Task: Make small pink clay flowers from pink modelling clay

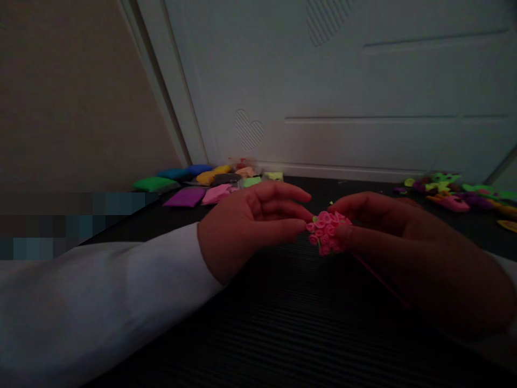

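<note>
A small cluster of pink clay roses [328, 231] is held between both hands above a dark ribbed mat [283, 323]. My left hand [250, 226], in a white sleeve, pinches the cluster's left side with thumb and fingertips. My right hand [388, 237] closes on its right side, fingers curled round it. A thin stem seems to run down from the cluster under my right hand, hard to make out in the dim light.
Several clay packets lie at the back left: green [153, 184], blue [177, 173], purple [186, 197], pink [220, 193], yellow [212, 175]. Finished colourful clay pieces [452, 194] sit at the back right. A white panelled door [343, 91] stands behind.
</note>
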`<state>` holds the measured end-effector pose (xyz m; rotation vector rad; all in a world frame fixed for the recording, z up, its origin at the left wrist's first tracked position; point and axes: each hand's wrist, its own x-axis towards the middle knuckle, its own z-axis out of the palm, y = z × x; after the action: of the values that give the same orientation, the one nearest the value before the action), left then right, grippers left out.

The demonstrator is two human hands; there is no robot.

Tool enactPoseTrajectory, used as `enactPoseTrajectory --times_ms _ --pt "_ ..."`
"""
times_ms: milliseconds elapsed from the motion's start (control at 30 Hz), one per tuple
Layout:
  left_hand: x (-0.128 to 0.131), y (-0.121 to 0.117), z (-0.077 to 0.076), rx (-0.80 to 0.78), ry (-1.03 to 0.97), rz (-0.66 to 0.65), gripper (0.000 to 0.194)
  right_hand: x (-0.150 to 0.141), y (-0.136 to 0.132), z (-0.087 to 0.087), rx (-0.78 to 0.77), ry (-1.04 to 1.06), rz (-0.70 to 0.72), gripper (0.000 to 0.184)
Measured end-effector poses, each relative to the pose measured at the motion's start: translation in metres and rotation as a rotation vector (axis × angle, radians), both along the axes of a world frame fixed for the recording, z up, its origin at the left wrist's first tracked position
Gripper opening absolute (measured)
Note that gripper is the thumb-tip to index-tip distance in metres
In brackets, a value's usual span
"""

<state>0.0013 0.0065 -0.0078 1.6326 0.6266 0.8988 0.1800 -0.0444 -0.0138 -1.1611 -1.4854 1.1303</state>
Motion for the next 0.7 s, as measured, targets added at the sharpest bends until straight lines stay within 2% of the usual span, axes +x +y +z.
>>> enactPoseTrajectory --times_ms 367,700 --pt "-0.0007 0.0004 -0.0012 -0.031 -0.045 -0.009 0.024 -0.0002 0.0003 -0.0017 -0.01 0.024 -0.014 0.021" --pt "0.0015 0.0025 -0.0035 -0.155 -0.233 -0.051 0.023 -0.0009 0.0016 -0.002 -0.049 0.051 0.003 0.019"
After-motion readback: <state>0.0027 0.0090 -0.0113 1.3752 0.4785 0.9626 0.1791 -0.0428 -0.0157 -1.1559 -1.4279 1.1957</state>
